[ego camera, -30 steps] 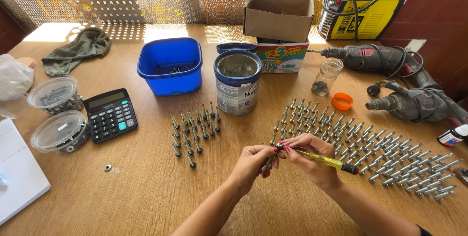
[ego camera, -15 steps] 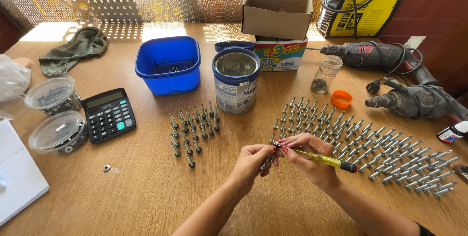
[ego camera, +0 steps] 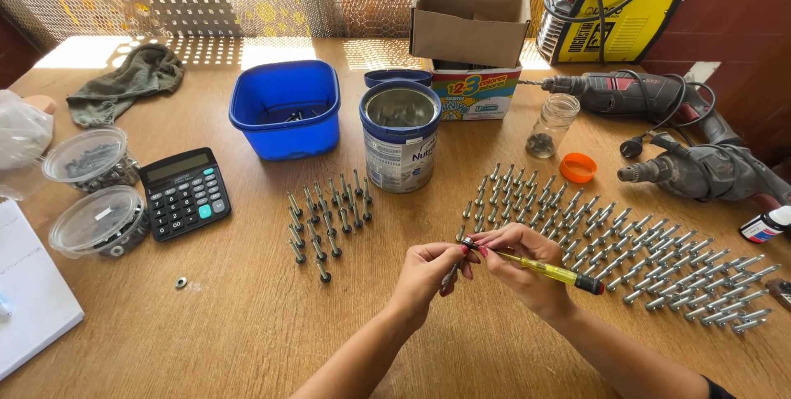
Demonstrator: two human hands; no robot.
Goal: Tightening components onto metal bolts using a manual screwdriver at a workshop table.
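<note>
The head view shows the left hand (ego camera: 424,271) pinching a small bolt (ego camera: 452,270) while the right hand (ego camera: 527,263) grips a yellow screwdriver (ego camera: 550,272) with its tip at that bolt, both held just above the wooden desk (ego camera: 247,325), between two groups of bolts (ego camera: 328,218) standing in rows.

Left hand (ego camera: 424,271) and right hand (ego camera: 519,259) meet, fingers (ego camera: 474,251) pinched together, forearms angled inward
</note>
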